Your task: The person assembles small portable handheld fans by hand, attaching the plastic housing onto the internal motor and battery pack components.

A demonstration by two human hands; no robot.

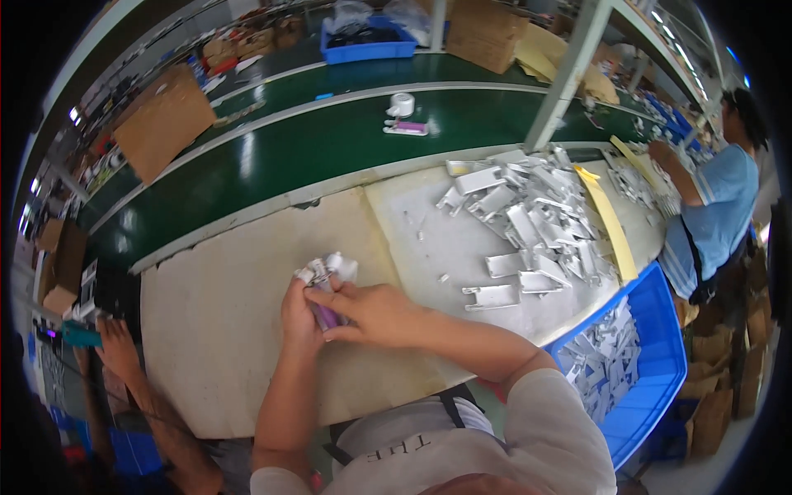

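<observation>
Both of my hands meet over the middle of the worktable, around a small white plastic assembly with a purple cylinder [327, 317]. My left hand [300, 318] is closed about it from the left side. From the right, my right hand [375, 313] reaches across with its fingers and thumb gripping the same piece. The white upper end sticks out beyond my fingers; much of the rest is hidden by them. To the right on the table lies a heap of white plastic housings [528, 216], several of them loose at its near edge.
A green conveyor [313, 136] runs behind the table, carrying a similar white piece with a purple cylinder [407, 128]. A blue bin [664, 363] of housings stands at the right. A co-worker's hand [120, 351] holds a teal tool [81, 333] at left; another person [718, 194] works at right.
</observation>
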